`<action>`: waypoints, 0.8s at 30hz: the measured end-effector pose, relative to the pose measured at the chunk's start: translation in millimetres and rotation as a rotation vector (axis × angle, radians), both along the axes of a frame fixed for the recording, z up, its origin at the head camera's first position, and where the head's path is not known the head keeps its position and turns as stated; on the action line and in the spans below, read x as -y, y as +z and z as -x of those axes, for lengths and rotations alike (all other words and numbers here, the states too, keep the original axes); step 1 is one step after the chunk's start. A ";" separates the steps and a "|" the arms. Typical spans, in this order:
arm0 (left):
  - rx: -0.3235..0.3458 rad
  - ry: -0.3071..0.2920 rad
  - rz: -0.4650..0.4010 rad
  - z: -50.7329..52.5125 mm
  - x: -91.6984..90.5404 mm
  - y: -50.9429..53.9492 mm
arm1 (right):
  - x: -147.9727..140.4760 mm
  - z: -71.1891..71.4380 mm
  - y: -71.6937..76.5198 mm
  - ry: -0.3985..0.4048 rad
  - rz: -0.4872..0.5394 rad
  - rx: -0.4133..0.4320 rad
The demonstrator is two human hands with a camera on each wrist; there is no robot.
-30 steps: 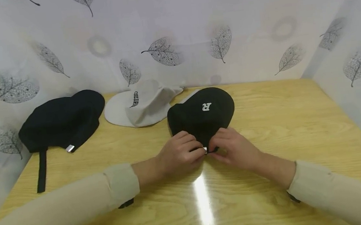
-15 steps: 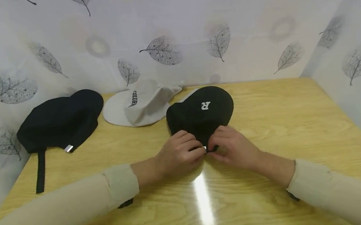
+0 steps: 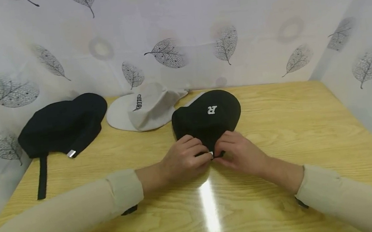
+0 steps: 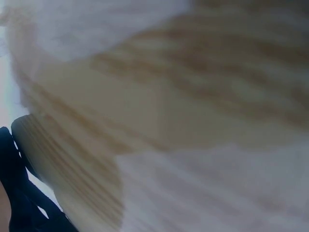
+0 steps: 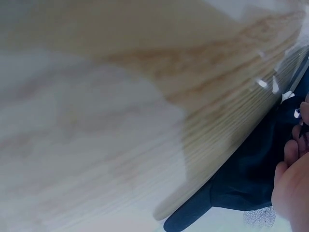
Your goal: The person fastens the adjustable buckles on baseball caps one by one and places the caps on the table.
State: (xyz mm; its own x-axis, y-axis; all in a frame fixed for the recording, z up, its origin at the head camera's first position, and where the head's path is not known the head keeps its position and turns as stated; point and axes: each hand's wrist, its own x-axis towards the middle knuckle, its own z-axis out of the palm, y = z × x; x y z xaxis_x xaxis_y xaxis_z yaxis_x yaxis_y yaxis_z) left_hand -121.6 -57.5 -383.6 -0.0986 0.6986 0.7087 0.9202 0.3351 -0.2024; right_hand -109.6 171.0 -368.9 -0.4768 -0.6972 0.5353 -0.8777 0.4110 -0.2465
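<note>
Currently curled nearly closed on both sides: with the left grip (image 3: 190, 156), pinching the lower edge of the black R cap (image 3: 203, 123) beside a metal clasp (image 3: 211, 154); with the right grip (image 3: 243, 153), pinching a dark strap (image 3: 222, 154) there. Cannot tell whether threaded through. Sits mid-desk (image 3: 290, 121), far side near the back edge, just right of a pale lettered cap (image 3: 152, 113). Includes a second black cap (image 3: 59, 122) near the left edge, its loose strap (image 3: 42, 176) trailing frontward. Leaves room rightward, out to the leaf-print cloth (image 3: 256, 12).
</note>
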 end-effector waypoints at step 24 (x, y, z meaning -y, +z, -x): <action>0.001 0.024 0.011 -0.6 0.9 2.0 | 1.0 -2.1 1.3 -0.086 -0.052 0.009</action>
